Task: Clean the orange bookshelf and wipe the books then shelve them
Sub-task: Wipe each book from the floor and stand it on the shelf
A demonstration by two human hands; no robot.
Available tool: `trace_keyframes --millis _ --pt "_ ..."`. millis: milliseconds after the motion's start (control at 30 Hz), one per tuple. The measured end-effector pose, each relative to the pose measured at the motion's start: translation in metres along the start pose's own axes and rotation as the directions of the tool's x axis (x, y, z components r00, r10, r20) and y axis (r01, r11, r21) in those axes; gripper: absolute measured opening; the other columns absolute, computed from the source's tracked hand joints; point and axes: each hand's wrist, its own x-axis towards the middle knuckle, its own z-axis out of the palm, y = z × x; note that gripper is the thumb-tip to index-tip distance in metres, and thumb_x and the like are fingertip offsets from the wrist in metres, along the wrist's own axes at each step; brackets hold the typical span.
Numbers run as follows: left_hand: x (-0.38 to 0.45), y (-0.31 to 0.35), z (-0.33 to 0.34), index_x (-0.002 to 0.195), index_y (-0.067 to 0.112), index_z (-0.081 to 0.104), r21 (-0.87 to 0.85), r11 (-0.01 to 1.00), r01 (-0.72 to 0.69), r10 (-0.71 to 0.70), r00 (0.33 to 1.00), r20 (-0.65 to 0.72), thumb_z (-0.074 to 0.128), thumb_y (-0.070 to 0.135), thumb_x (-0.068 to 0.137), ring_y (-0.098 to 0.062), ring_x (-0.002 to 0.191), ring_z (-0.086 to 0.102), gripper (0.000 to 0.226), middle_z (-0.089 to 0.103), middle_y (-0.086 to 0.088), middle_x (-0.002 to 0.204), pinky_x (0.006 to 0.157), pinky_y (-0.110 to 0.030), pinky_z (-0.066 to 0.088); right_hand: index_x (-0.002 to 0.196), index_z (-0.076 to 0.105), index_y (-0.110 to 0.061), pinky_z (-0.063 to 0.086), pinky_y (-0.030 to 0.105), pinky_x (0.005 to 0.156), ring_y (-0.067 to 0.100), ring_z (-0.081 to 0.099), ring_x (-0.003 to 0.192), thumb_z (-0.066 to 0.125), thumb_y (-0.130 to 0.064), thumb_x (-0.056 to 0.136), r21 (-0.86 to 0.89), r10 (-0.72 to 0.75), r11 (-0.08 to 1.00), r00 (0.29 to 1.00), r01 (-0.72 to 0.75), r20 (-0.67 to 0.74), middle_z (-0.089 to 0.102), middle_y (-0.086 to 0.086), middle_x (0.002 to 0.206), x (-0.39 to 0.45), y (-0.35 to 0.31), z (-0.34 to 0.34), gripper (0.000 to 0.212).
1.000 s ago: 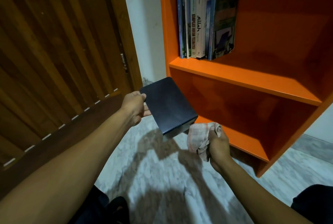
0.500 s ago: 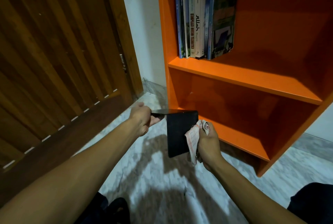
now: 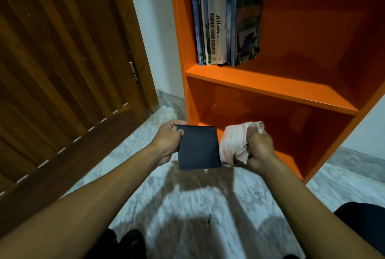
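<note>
My left hand grips a small dark book by its left edge, thumb on the cover, holding it above the floor in front of the orange bookshelf. To the book's right, my right hand clutches a bunched white-and-pink cloth, which touches the book's right edge. Several books stand upright at the left end of the upper shelf. The lower shelf behind my hands shows nothing on it.
A brown wooden door fills the left side, with a white wall strip between it and the shelf. The floor is pale marble. My dark-clothed knees show at the bottom edge.
The dark book has turned from tilted flat to facing me upright. The cloth slid from the book's lower corner out to its right edge, and my hands rose a little.
</note>
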Motion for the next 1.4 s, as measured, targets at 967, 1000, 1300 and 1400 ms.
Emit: trace_keyframes --millis 967,1000,1300,1400 --pt "0.01 0.014 -0.012 0.125 0.008 0.063 -0.229 0.973 0.016 -0.048 0.99 -0.135 0.043 0.002 0.103 -0.015 0.072 0.059 0.03 0.067 -0.004 0.089 0.061 -0.029 0.046 0.114 0.048 -0.023 0.03 0.034 0.111 0.022 0.043 0.131 0.047 -0.015 0.086 -0.372 -0.263 0.214 0.42 0.903 0.869 0.056 -0.002 0.128 -0.05 0.074 0.001 0.029" --pt "0.01 0.016 -0.014 0.124 0.007 0.063 -0.218 0.976 -0.008 -0.025 0.989 -0.145 0.043 0.002 0.103 -0.016 0.073 0.059 0.03 0.067 -0.004 0.089 0.06 -0.029 0.046 0.109 0.049 -0.02 0.036 0.032 0.1 0.021 0.047 0.117 0.043 -0.009 0.081 -0.37 -0.286 0.216 0.421 0.904 0.861 0.056 0.0 0.116 -0.048 0.074 -0.002 0.031" --pt "0.005 0.014 -0.016 0.122 0.006 0.063 -0.047 0.992 -0.113 0.111 0.993 -0.051 0.042 0.007 0.106 -0.008 0.071 0.061 0.026 0.066 0.0 0.091 0.051 -0.021 0.049 0.121 0.057 -0.019 0.045 0.015 0.073 0.01 0.06 0.096 0.049 0.001 0.087 -0.405 -0.688 0.45 0.598 0.796 0.411 0.063 -0.008 0.109 -0.043 0.007 0.019 0.04" --pt "0.003 0.013 -0.006 0.123 0.002 0.062 -0.06 0.993 -0.106 0.106 0.994 -0.002 0.043 0.005 0.105 -0.001 0.055 0.063 0.027 0.066 -0.001 0.085 0.044 -0.017 0.046 0.127 0.061 -0.016 0.046 0.035 0.096 0.018 0.059 0.118 0.046 0.01 0.074 -0.447 -0.715 0.268 0.488 0.853 0.501 0.065 -0.001 0.126 -0.028 -0.007 0.038 0.061"
